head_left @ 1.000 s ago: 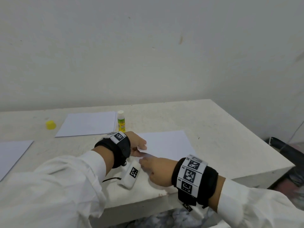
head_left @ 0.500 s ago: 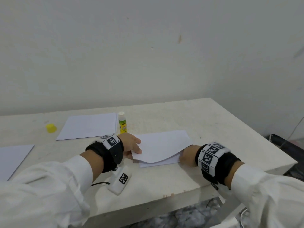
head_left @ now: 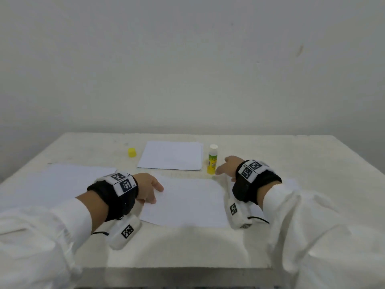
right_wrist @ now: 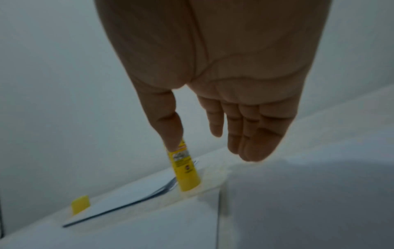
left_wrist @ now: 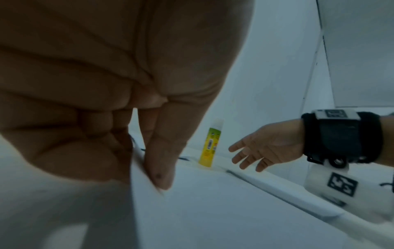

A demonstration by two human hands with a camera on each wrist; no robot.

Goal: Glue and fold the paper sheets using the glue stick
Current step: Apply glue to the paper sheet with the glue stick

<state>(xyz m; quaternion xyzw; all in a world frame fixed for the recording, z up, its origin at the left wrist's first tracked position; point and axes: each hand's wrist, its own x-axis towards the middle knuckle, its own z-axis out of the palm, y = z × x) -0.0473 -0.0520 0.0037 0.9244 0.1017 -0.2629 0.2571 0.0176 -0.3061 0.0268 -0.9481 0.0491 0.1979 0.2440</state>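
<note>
**Right hand open beside glue stick; left hand flat on sheet**

The glue stick (head_left: 212,159) stands upright and uncapped on the table (head_left: 291,155), just right of the far stack of paper (head_left: 170,155) and just beyond the far right corner of the near sheet (head_left: 187,203). Its yellow cap (head_left: 132,152) sits apart, left of that stack.

The right hand (head_left: 228,167) is beside the glue stick with fingers straight and spread; it holds nothing. In the left wrist view a gap shows between the fingertips (left_wrist: 234,150) and the tube. In the right wrist view the thumb (right_wrist: 168,121) overlaps the tube's upper part; contact cannot be confirmed.

The left hand (head_left: 148,187) lies on the left edge of the near sheet. Its fingers (left_wrist: 160,168) are extended, pressing down on the paper, not curled round it.

The near sheet lies flat between both wrists. A further sheet (head_left: 62,178) lies at the left of the table, partly under the left forearm. Both arms wear white sleeves (head_left: 41,236) and black wristbands (head_left: 248,184) carrying printed markers.
</note>
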